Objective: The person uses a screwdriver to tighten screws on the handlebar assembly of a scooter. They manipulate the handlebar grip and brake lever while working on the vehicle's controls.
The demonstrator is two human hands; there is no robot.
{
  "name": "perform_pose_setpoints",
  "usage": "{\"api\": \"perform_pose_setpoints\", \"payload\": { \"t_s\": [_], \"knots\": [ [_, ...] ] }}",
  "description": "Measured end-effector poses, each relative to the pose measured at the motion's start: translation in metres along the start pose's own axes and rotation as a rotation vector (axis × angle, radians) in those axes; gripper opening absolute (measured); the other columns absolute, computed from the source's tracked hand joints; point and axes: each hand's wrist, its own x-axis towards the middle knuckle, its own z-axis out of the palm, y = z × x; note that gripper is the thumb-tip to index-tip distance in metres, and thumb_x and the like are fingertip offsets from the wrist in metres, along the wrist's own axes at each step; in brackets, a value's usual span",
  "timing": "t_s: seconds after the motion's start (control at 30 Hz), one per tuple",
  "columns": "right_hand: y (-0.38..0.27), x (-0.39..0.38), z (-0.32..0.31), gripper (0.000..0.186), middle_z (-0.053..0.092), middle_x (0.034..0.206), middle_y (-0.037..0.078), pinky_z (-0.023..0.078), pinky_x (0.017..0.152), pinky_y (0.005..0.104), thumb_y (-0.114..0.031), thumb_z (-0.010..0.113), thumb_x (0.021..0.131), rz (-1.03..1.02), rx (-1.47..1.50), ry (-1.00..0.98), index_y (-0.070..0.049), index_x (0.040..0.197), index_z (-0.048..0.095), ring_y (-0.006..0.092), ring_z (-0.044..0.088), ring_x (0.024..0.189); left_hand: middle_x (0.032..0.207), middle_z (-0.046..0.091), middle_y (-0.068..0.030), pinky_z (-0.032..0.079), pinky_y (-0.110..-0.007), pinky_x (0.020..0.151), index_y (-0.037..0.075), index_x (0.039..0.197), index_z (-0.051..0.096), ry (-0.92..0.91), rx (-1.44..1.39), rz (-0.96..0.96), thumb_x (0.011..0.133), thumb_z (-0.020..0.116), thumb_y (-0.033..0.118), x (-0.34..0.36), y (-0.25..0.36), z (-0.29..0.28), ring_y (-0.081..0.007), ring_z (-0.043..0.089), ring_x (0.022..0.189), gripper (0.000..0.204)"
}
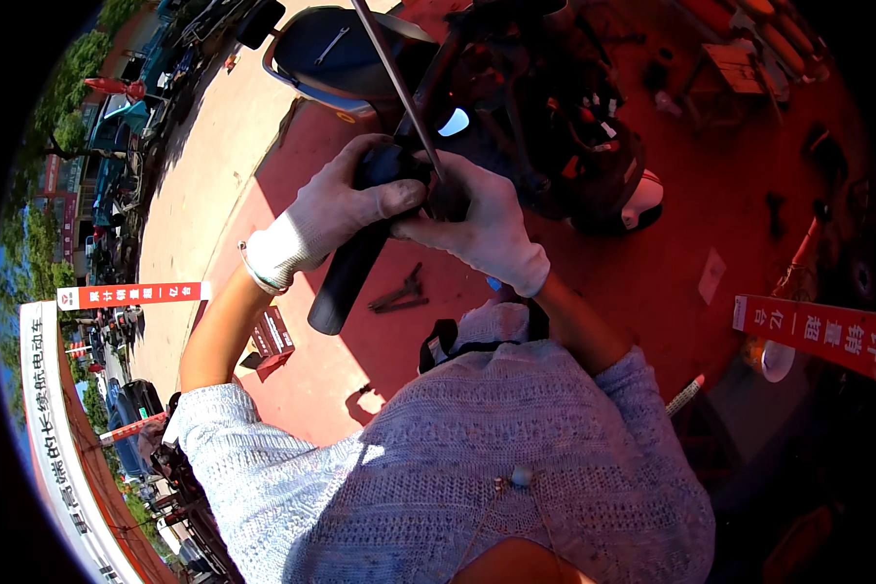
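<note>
Both my hands wear white gloves and meet at a black handlebar. My left hand (323, 206) is closed around the black housing (387, 167), its thumb pressed across the front. My right hand (489, 216) closes on the same assembly from the other side, fingers curled inward; what lies under its fingertips is partly hidden. Below my left hand, a black handlebar grip (348, 277) slants down to the left. A thin metal rod (396, 78) rises from between my hands toward the upper left.
A dark scooter seat (360, 63) with a wrench (332, 46) on it stands ahead. Dark scooter bodywork (555, 127) fills the far middle. Metal tools (399, 295) and a red box (271, 336) lie on the red floor. A paper sheet (711, 275) is to the right.
</note>
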Motion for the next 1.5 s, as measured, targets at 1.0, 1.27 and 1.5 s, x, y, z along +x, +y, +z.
{"api": "perform_pose_setpoints", "payload": {
  "t_s": [1.0, 1.27, 1.5],
  "knots": [
    [0.030, 0.023, -0.008, 0.055, 0.061, 0.101, 0.003, 0.049, 0.068, 0.0202, -0.004, 0.069, 0.085, -0.112, -0.179, 0.381, 0.001, 0.133, 0.042, 0.0061, 0.058, 0.080, 0.106, 0.063, -0.0165, 0.058, -0.034, 0.075, 0.001, 0.142, 0.027, -0.335, 0.095, 0.273, 0.091, 0.062, 0.022, 0.056, 0.013, -0.041, -0.0258, 0.069, 0.089, 0.065],
    [0.039, 0.012, -0.011, 0.049, 0.062, 0.103, 0.003, 0.050, 0.071, 0.0209, -0.002, 0.069, 0.084, -0.119, 0.002, 0.402, 0.001, 0.129, 0.047, 0.0071, 0.060, 0.084, 0.107, 0.063, -0.0145, 0.058, -0.031, 0.080, 0.001, 0.142, 0.029, -0.339, -0.333, -0.115, 0.091, 0.063, 0.022, 0.052, 0.025, -0.021, -0.0227, 0.068, 0.093, 0.064],
    [0.051, 0.017, -0.014, 0.051, 0.063, 0.096, 0.002, 0.050, 0.068, 0.0209, -0.004, 0.074, 0.079, -0.206, 0.126, 0.439, -0.002, 0.126, 0.052, 0.0059, 0.059, 0.078, 0.116, 0.060, -0.0169, 0.056, -0.033, 0.086, -0.002, 0.141, 0.029, -0.175, 0.771, 0.888, 0.091, 0.062, 0.018, 0.094, 0.026, -0.038, -0.0228, 0.064, 0.102, 0.063]
  ]
}}
